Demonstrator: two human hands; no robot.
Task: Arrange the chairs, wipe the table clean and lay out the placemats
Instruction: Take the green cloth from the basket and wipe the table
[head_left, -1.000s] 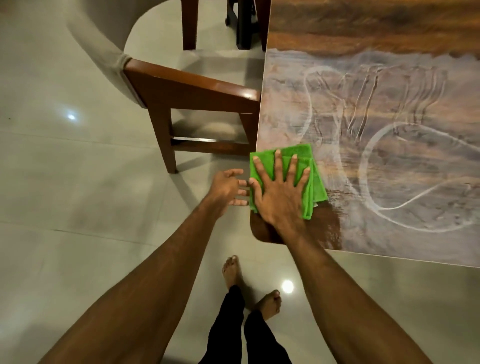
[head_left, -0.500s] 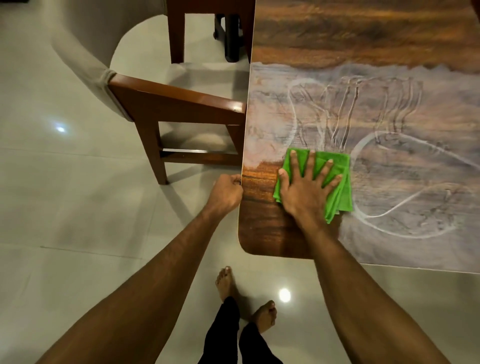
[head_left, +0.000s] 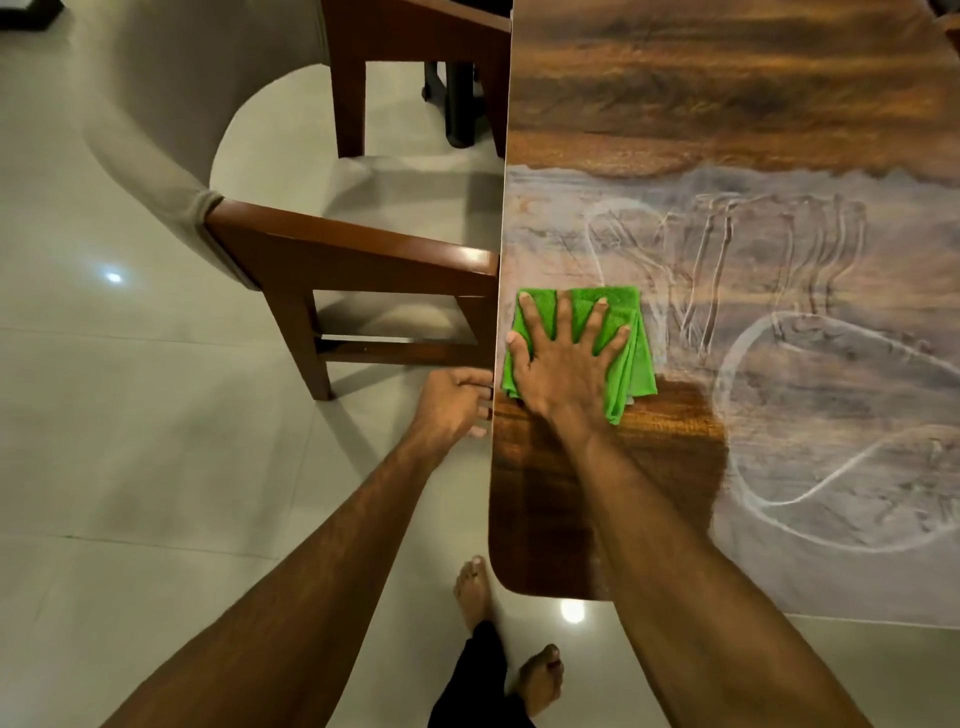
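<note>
A folded green cloth (head_left: 631, 358) lies on the wooden table (head_left: 727, 104) near its left edge. My right hand (head_left: 563, 364) presses flat on the cloth with the fingers spread. Much of the table top is covered by a whitish film (head_left: 810, 332) marked with streaks, and a dark clean patch shows below the cloth. My left hand (head_left: 457, 402) curls against the table's left edge, just beside the cloth. A wooden chair (head_left: 358, 260) with a beige seat and back stands tucked against that same edge.
A second chair (head_left: 415, 31) stands further along the table's left side. The floor is glossy pale tile (head_left: 130, 441) with light reflections. My bare feet (head_left: 540, 675) stand at the table's rounded near corner.
My right hand has slid the cloth from the near corner right, then back left along the edge and further up the table. My left hand went from open to curled on the edge.
</note>
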